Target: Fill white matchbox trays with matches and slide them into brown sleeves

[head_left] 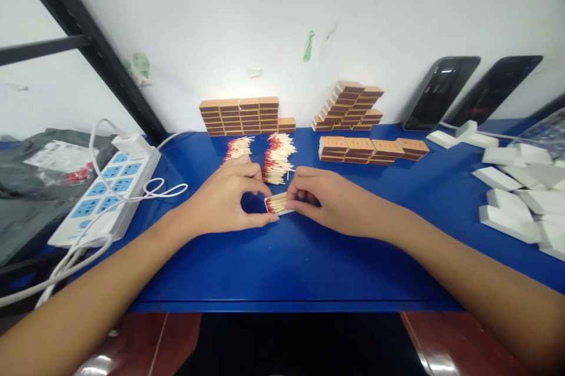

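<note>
A small white matchbox tray (266,206) lies on the blue table, with red-tipped matches (278,203) inside, their heads toward the left. Curled around the tray's left end, my left hand (227,196) has its thumb and index finger at the tray's two sides. At the right end, my right hand (324,196) is pinched over the matches; its fingers hide that end of the tray. Just beyond the tray is a loose pile of matches (279,159). A second match pile (238,147) is partly covered by my left hand.
Stacked matchboxes (241,117) stand by the wall, beside a stepped stack (351,106) and a nearer row (371,150). White trays (507,217) are heaped at right. Two phones (441,93) lean on the wall. A power strip (108,190) with cables lies at left.
</note>
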`<state>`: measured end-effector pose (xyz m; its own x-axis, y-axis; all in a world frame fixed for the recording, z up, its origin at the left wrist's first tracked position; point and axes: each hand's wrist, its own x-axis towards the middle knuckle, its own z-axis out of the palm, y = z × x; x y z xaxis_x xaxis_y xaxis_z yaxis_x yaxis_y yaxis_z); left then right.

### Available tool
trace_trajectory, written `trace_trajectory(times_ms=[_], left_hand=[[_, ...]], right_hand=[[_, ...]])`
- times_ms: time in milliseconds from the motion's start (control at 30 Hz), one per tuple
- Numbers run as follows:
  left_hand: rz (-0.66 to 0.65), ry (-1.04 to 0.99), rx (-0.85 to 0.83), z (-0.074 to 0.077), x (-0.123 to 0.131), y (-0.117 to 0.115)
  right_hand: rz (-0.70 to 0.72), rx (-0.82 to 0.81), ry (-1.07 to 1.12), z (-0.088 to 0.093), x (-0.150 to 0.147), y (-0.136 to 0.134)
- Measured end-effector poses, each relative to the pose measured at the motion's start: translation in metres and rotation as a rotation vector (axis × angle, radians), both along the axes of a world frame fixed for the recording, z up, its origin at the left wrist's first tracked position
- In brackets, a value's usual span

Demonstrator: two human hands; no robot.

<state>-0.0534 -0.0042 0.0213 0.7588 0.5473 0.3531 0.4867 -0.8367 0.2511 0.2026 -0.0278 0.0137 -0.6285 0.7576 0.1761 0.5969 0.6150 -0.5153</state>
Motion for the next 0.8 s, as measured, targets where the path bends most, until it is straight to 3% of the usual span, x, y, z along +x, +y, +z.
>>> trace_trajectory(times_ms=[267,500,800], left_hand=[[0.016,0.025,-0.005,0.002,0.000,-0.002],[0.029,0.052,-0.005,0.001,0.000,-0.001],[0.017,0.088,-0.053,0.005,-0.005,-0.001]], right_hand=[[0.070,-0.008,0.032,0.003,-0.001,-0.002],[-0.120,0.154,0.165,-0.011,-0.004,0.019],[-0.140,0.086,0.100,-0.025,-0.020,0.030]])
